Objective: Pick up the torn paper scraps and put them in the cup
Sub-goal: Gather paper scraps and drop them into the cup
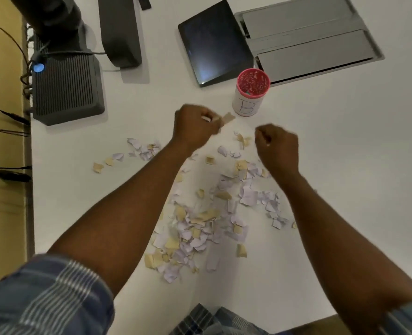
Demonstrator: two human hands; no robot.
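A white cup [247, 106] with a pink rim and a letter B on its side stands on the white table, scraps showing inside. My left hand [195, 128] is raised just left of the cup and pinches a tan paper scrap [228, 118] between its fingertips. My right hand [277, 147] hovers lower right of the cup with fingers curled; whether it holds anything is hidden. A big scatter of white and tan torn paper scraps [200, 228] lies on the table between and under my forearms. A smaller cluster of scraps [139, 152] lies to the left.
A dark tablet [213, 42] and a grey recessed panel [306, 37] lie behind the cup. A black ribbed box [66, 89] with cables sits at the left table edge, a dark stand [119, 30] behind it. The table's near edge [309, 322] runs by my lap.
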